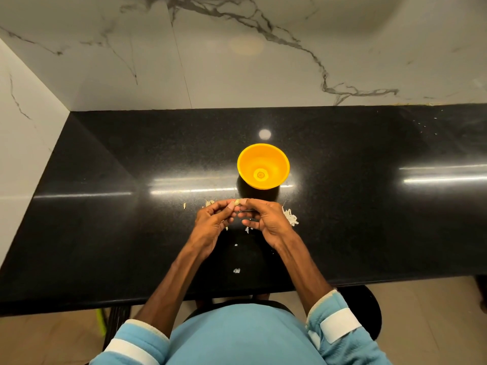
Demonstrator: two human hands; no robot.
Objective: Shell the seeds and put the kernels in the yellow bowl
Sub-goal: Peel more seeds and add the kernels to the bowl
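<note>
Yellow bowl (263, 159) on glossy black counter (105, 206); veined marble wall (237, 61) behind

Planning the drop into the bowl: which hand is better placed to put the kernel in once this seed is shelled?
Probably the right hand: it and the left hand both pinch the seed, but the yellow bowl sits just beyond, slightly to the right.

Yellow bowl (263, 164) on speckled black counter (369, 219); white grey-veined marble wall (237, 61); blue, white-banded sleeves (334, 322).
</note>
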